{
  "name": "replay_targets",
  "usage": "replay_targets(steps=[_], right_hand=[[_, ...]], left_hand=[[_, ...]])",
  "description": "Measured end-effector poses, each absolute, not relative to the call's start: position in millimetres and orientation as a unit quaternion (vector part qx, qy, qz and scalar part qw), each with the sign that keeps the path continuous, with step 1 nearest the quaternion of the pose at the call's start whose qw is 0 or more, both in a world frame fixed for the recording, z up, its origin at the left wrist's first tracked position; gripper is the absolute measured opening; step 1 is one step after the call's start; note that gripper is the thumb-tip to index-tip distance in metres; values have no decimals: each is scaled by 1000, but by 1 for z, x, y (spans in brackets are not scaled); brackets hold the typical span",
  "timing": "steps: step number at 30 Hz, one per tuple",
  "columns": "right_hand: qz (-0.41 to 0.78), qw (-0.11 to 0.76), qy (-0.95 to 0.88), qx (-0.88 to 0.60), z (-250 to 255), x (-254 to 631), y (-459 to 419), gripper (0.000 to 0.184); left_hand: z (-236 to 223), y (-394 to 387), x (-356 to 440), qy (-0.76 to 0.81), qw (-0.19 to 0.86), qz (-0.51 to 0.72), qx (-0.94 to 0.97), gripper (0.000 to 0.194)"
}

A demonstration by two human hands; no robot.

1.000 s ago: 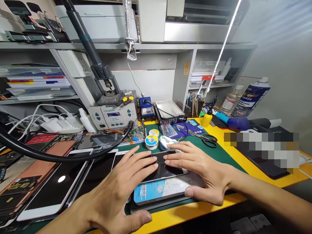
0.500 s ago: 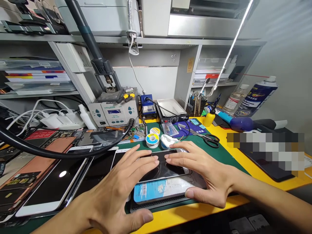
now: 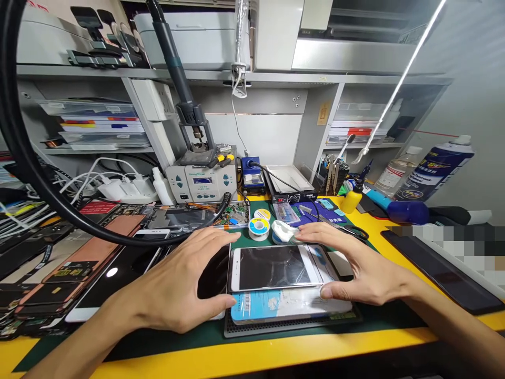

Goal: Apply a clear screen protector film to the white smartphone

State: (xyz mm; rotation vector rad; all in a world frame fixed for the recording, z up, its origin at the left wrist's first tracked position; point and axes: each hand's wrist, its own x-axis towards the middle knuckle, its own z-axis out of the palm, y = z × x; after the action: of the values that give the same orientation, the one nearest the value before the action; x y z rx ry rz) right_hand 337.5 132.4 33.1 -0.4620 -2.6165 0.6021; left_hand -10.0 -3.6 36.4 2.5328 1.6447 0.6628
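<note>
A white phone (image 3: 276,267) with a cracked dark screen lies across a black ridged pad (image 3: 292,323), partly over a blue and white sheet (image 3: 268,305). My left hand (image 3: 177,289) curves round the phone's left end, thumb by the lower corner and fingers by the upper one. At the right end, my right hand (image 3: 363,268) does the same, its thumb pressed at the lower right corner. Both hands grip the phone by its short ends.
Behind the phone sit a solder spool (image 3: 259,228), a white cloth (image 3: 283,230) and a hot-air station (image 3: 201,181). Several opened phones (image 3: 98,273) crowd the left, under a black hose (image 3: 59,210). A spray can (image 3: 434,168), yellow bottle (image 3: 351,199) and dark tablet (image 3: 437,268) stand right.
Both hands lay flat on the screen, fingertips meeting in the middle; they have slid apart to the phone's two ends. The view has shifted, so everything sits further right.
</note>
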Motion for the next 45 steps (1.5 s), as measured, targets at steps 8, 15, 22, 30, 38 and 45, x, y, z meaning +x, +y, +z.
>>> replay_targets(steps=[8, 15, 22, 30, 38, 45], right_hand=[[224, 160, -935, -221, 36, 336, 130, 78], [213, 151, -937, -230, 37, 336, 129, 76], [202, 152, -940, -230, 36, 338, 128, 75], [218, 161, -933, -236, 38, 336, 129, 75], [207, 154, -935, -242, 38, 336, 129, 74], [206, 152, -936, -242, 37, 337, 131, 73]], left_hand=[[34, -3, -6, 528, 46, 225, 817, 76], [32, -3, -7, 533, 41, 225, 815, 73], [33, -3, -5, 535, 34, 218, 816, 72], [31, -3, -6, 533, 30, 226, 815, 72], [32, -3, -5, 533, 42, 220, 816, 72], [38, -2, -7, 527, 52, 196, 825, 72]])
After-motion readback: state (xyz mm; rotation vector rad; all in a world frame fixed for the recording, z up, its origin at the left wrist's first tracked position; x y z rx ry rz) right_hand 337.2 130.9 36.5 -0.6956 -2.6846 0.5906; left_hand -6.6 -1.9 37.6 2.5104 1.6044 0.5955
